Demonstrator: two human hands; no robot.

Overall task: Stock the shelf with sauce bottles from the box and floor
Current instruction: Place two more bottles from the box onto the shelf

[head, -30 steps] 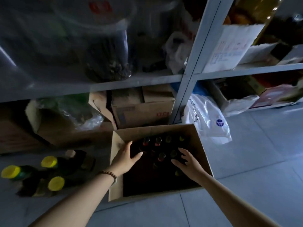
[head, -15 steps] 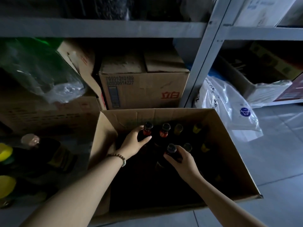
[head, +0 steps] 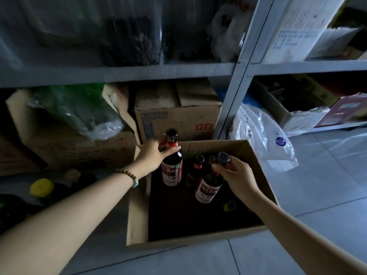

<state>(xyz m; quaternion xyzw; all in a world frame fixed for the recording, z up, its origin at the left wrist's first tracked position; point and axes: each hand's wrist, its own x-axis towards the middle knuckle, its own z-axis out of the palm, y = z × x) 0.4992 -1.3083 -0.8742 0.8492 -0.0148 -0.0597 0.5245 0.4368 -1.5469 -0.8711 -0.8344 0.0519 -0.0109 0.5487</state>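
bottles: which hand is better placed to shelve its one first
Left, likely. The left hand grips the left bottle upright, higher and nearer the shelf; the right hand holds the right bottle lower, tilted.

Matt cardboard box [head: 256, 163]; glossy dark bottles [head: 172, 165]; crinkled plastic bag [head: 262, 133]

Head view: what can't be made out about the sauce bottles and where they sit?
Head view, count of remaining bottles in the cardboard box: dark interior, partly behind the right hand.
Head view, label text on the bottle in the left hand: too dim and small.
Head view, the yellow-capped floor bottle and its neighbours: darkness, frame's left edge.
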